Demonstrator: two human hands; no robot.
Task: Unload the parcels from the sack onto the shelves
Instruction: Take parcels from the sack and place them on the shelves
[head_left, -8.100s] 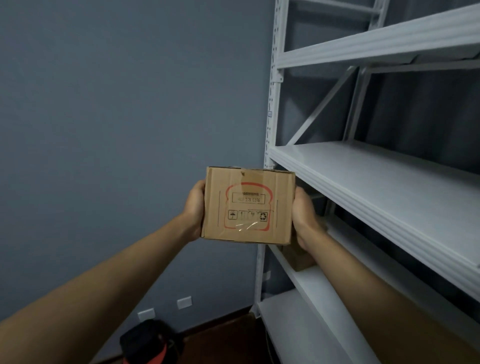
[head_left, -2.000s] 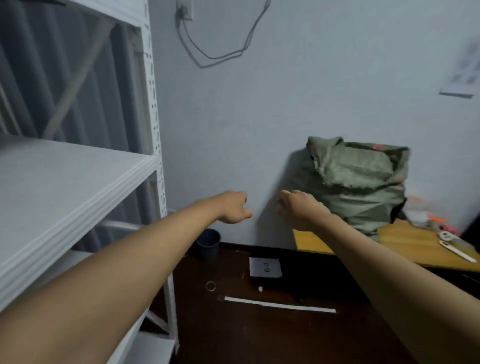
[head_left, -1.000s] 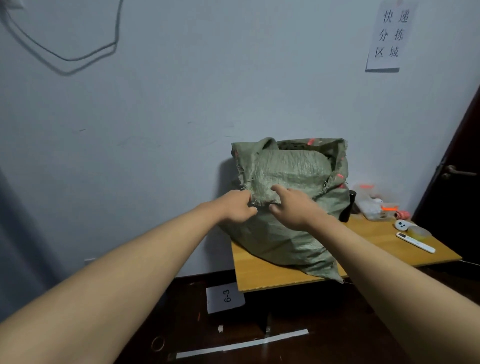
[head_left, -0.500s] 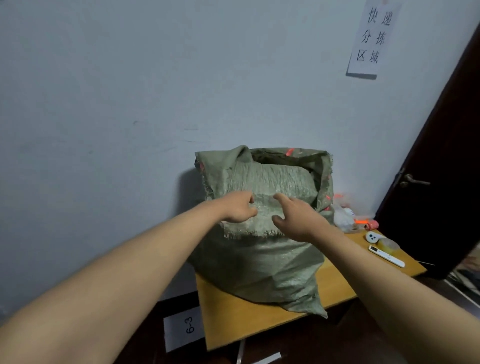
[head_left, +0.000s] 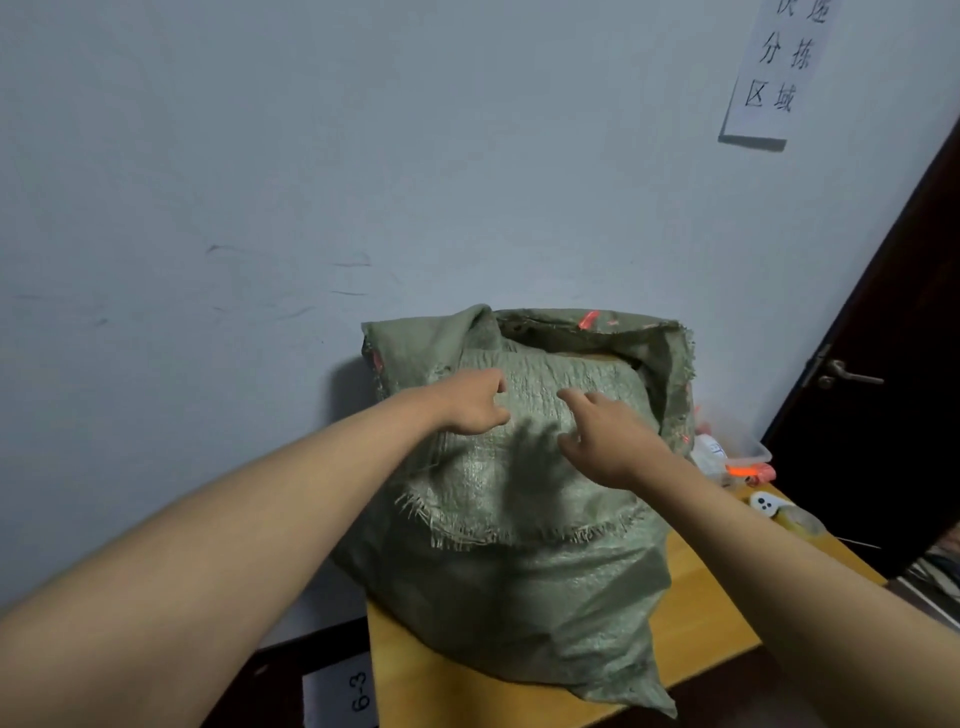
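A green woven sack (head_left: 519, 582) stood on a wooden table (head_left: 706, 623) against the wall, its mouth folded down toward the person; what lay inside could not be told. The left hand (head_left: 475, 402) hovered at the flap with fingers curled, holding nothing plainly; the right hand (head_left: 605, 439) was spread loosely; small clutter (head_left: 737, 457) sat behind the sack.

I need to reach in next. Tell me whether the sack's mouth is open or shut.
Open. The sack's top edge is folded down over its front, leaving a dark opening at the top.
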